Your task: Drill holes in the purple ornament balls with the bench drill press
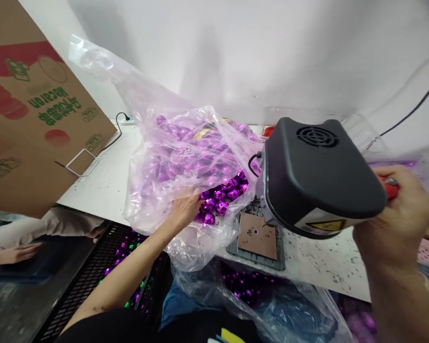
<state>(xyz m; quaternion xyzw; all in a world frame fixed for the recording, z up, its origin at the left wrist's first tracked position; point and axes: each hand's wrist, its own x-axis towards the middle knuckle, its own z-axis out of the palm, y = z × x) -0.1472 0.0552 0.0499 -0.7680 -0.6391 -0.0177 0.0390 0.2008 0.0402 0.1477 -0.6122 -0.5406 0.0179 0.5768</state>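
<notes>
A large clear plastic bag [139, 166] lies on the white table, full of shiny purple balls [219, 194] that show bare at its opening. My left hand [186, 207] reaches in at this opening, beside the balls; most of its fingers are hidden by plastic, so their grip does not show. On the right stands a black tabletop press [318, 176] with a round vent and a yellow warning label. My right hand [402, 205] is closed around its red handle [390, 187]. Below the press head, a brown square plate [257, 236] with a small centre hole rests on a dark base.
A printed cardboard box [39, 114] leans in at the left. Beneath the table edge are a black crate [78, 281] and more purple and green beads [128, 247]. Another person's hand [21, 252] rests at far left. Clear plastic with purple balls [248, 286] lies over my lap.
</notes>
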